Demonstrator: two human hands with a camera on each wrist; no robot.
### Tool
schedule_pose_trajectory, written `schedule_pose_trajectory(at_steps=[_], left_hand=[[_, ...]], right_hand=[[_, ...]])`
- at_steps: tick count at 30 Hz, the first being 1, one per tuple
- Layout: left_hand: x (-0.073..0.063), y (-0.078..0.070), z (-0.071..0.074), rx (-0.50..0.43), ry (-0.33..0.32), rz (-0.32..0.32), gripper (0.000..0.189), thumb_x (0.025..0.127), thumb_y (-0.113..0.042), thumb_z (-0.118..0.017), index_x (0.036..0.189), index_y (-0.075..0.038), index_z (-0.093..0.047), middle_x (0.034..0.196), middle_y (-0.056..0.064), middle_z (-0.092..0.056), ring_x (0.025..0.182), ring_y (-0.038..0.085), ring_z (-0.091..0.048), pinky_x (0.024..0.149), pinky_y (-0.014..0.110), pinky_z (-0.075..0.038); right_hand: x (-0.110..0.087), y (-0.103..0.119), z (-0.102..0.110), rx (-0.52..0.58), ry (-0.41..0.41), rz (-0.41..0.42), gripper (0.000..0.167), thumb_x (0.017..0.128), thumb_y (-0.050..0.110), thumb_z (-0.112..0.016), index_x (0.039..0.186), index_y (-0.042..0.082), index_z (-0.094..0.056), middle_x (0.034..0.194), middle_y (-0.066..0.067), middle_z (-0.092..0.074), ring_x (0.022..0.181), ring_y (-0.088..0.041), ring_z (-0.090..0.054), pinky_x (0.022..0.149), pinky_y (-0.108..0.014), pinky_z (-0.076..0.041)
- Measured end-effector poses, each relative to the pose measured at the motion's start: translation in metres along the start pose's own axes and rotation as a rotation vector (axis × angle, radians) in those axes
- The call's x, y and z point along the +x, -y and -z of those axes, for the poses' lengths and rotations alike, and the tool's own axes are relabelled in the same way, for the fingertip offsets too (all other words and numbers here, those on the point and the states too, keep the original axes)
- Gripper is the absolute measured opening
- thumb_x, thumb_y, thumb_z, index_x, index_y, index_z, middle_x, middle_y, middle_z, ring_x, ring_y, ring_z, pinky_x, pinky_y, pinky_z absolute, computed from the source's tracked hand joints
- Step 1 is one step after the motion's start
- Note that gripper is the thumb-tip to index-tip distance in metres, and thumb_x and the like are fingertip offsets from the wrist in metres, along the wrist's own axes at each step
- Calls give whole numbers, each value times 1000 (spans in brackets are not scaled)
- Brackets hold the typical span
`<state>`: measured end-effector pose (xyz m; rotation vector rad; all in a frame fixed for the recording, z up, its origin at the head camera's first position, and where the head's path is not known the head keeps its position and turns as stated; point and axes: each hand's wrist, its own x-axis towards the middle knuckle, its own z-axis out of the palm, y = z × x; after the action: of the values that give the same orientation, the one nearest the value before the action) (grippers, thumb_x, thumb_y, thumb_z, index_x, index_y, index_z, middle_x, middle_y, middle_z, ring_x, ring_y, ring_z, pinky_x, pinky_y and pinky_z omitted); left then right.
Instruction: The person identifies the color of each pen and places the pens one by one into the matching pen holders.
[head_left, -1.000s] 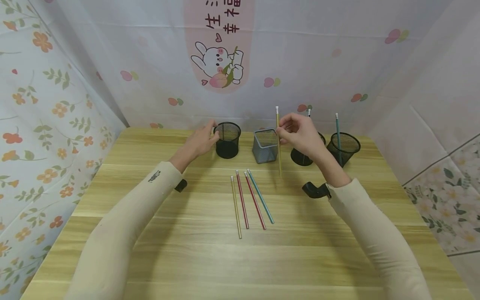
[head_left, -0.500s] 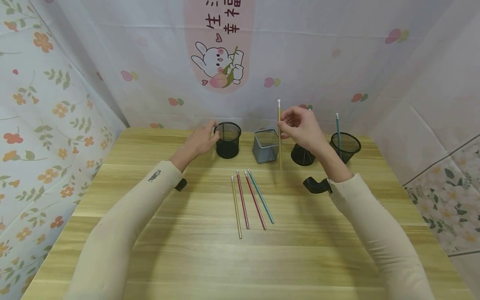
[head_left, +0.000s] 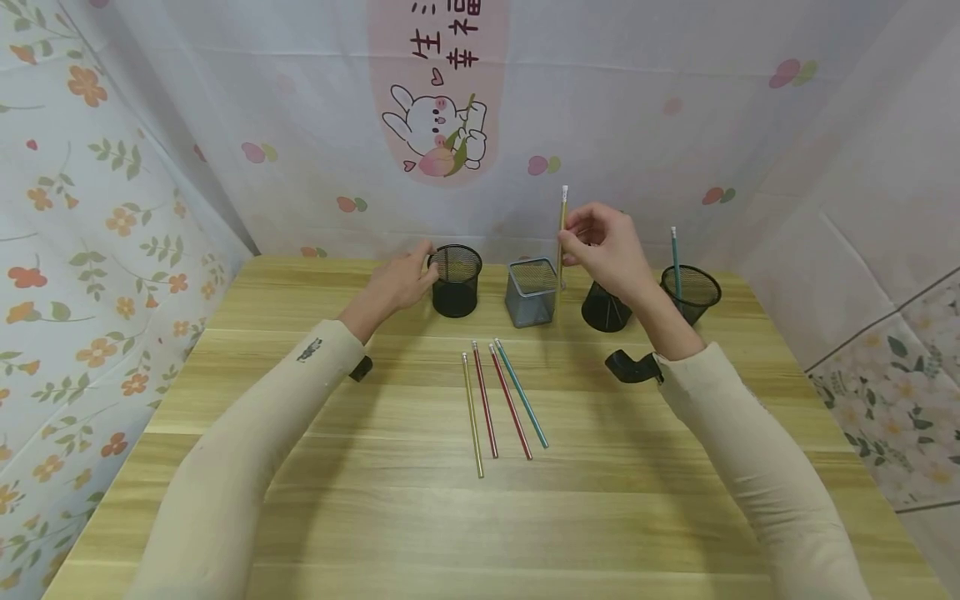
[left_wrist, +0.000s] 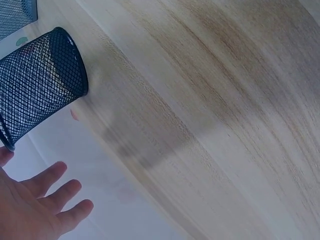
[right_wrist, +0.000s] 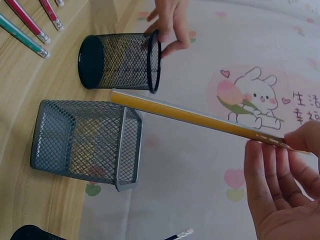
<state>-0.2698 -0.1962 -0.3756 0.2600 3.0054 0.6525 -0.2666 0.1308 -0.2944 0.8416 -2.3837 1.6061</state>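
Observation:
My right hand (head_left: 611, 250) pinches a gold pencil (right_wrist: 195, 119) near its eraser end, thumb against fingertips. In the head view the pencil stands nearly upright, its lower end overlapping the right side of a square grey mesh pencil cup (head_left: 530, 307). The right wrist view shows that end close by the square cup's mouth. My left hand (head_left: 399, 282) is at the left side of a round black mesh pencil cup (head_left: 455, 298). Its fingers are spread in the left wrist view, one fingertip right at the cup's rim.
Two red pencils (head_left: 512, 404), a gold pencil (head_left: 472, 417) and a blue pencil (head_left: 522, 396) lie on the wooden table (head_left: 375, 517). Behind my right hand stands another black cup (head_left: 603, 312), partly hidden. A black cup (head_left: 697, 292) at the far right holds a teal pencil (head_left: 676, 258).
My right hand has risen and shifted slightly right with the gold pencil, whose lower end is now higher. My left hand and the cups stay where they were.

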Motion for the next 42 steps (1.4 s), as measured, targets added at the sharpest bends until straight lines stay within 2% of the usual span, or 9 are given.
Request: schedule_pose_trajectory(at_steps=[4, 8, 11, 18, 23, 30, 34, 38, 42], left_hand=[[0, 1, 0, 24, -10, -9, 39, 108, -36, -33, 140, -15, -37, 118, 18, -59, 95, 35, -56, 73, 50, -46], [0, 1, 0, 55, -18, -13, 40, 108, -37, -32, 141, -15, -37, 130, 18, -57, 111, 42, -54, 91, 56, -41], [1, 2, -1, 65, -22, -18, 40, 108, -37, -33, 141, -15, -37, 135, 18, -55, 119, 46, -50, 98, 58, -36], [1, 3, -1, 55, -37, -20, 37, 108, -35, -35, 140, -16, -38, 137, 20, -53, 123, 46, -48, 99, 58, -36], [1, 3, -1, 41, -36, -11, 39, 108, -36, -35, 141, -16, -38, 139, 21, -52, 121, 48, -48, 95, 61, -39], [-1, 3, -1, 35, -33, -10, 40, 108, -37, -35, 142, -16, -37, 139, 21, -51, 118, 47, -49, 92, 62, -41], [-1, 2, 0, 39, -35, -15, 39, 108, -36, -35, 142, -17, -37, 140, 21, -51, 122, 47, -48, 96, 62, -39], [-1, 2, 0, 50, -34, -14, 38, 108, -37, -35, 141, -18, -36, 142, 22, -49, 128, 48, -44, 100, 62, -35], [0, 2, -1, 62, -34, -12, 38, 108, -37, -34, 141, -18, -37, 143, 22, -48, 131, 48, -42, 102, 62, -33]], right_hand=[[3, -4, -1, 38, -48, 42, 14, 98, 1, -64, 109, -8, -61, 95, -16, -62, 81, -36, -64, 72, -37, -58], [4, -2, -3, 69, -80, 69, 16, 98, -3, -61, 111, -12, -58, 98, -19, -61, 84, -34, -64, 74, -35, -58], [5, -2, -5, 95, -109, 84, 16, 98, -5, -60, 111, -14, -57, 98, -21, -61, 85, -33, -64, 74, -35, -58], [12, -12, -10, 123, -187, 178, 17, 98, -1, -64, 109, -12, -59, 97, -17, -62, 83, -30, -64, 72, -35, -58], [18, -20, -13, 128, -219, 237, 18, 97, -2, -65, 108, -14, -58, 97, -18, -62, 81, -29, -64, 70, -33, -58], [24, -22, -18, 90, -243, 205, 17, 96, -8, -64, 108, -16, -57, 96, -21, -61, 80, -27, -63, 69, -31, -58], [22, -11, -22, 70, -232, 194, 16, 96, -10, -62, 107, -19, -55, 95, -25, -59, 80, -33, -61, 69, -31, -57], [20, -6, -25, 53, -212, 173, 13, 95, -10, -62, 106, -16, -57, 93, -25, -59, 80, -31, -62, 69, -29, -57], [20, -8, -27, 29, -196, 157, 14, 95, -10, -61, 107, -16, -56, 95, -25, -59, 82, -31, -62, 70, -34, -58]])
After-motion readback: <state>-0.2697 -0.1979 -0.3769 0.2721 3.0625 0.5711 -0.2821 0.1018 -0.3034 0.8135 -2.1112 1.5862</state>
